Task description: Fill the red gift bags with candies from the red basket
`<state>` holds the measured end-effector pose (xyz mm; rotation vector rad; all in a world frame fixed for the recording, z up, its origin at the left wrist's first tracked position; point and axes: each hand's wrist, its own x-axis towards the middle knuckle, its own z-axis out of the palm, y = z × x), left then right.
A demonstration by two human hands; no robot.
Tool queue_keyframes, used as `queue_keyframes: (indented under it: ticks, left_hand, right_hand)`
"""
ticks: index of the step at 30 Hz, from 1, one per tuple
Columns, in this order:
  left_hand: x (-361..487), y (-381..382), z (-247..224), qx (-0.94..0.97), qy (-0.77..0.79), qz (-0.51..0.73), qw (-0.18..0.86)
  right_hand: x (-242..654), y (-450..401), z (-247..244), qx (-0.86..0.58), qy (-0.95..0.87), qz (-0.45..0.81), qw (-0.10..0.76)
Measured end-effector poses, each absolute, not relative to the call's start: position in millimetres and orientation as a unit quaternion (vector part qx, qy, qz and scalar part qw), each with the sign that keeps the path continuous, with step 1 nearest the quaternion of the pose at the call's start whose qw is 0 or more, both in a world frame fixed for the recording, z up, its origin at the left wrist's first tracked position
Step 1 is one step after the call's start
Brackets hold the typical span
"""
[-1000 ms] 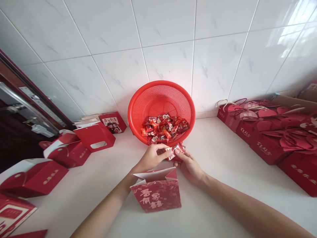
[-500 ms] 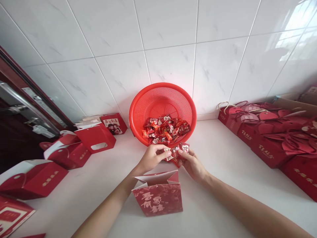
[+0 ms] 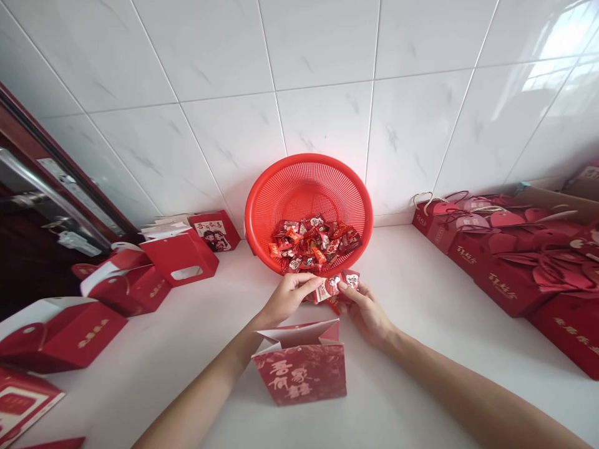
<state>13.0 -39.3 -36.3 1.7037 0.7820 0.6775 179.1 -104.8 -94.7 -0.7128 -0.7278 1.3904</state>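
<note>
Between my two hands, just in front of the basket, are several red wrapped candies [image 3: 332, 286]. My left hand [image 3: 291, 297] pinches a candy with a pale edge between thumb and fingers. My right hand [image 3: 365, 305] is closed on candies too, its thumb on the wrapper, and more red wrapping shows under its fingers. A red plastic basket [image 3: 253, 215] leans tilted against the wall, with a heap of wrapped candies [image 3: 318, 242] in its lower part. Nearer to me stands an upright red gift box [image 3: 304, 374], its top unfolded, with pale lettering on the front.
Along the left stand several red gift boxes [image 3: 100, 333], some with open tops. Rows of closed red gift boxes [image 3: 508, 280] fill the right side. Behind is a tiled wall [image 3: 322, 118]; a dark door with a metal handle [image 3: 42, 181] is at far left.
The candies between my fingers have shifted and turned slightly, showing more of the pale-edged wrapper. My hands stay in nearly the same place, and the view has moved a little.
</note>
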Motion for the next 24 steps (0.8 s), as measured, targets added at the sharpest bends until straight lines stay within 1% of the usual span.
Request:
queue_keyframes:
  ticks: [8, 16, 24]
  left_hand:
    - [11.4, -40.0, -35.3, 0.728, 0.328, 0.278, 0.533]
    - [11.8, -39.9, -35.5, 0.738, 0.33, 0.287, 0.513]
    - [9.4, -39.1, -38.1, 0.733, 0.338, 0.274, 0.523]
  right_hand:
    - [180.2, -105.2, -96.2, -0.317, -0.326, 0.621, 0.639]
    - [179.5, -105.3, -96.3, -0.317, -0.325, 0.614, 0.645]
    - [179.9, -105.6, -95.1, -0.324, -0.32, 0.616, 0.643]
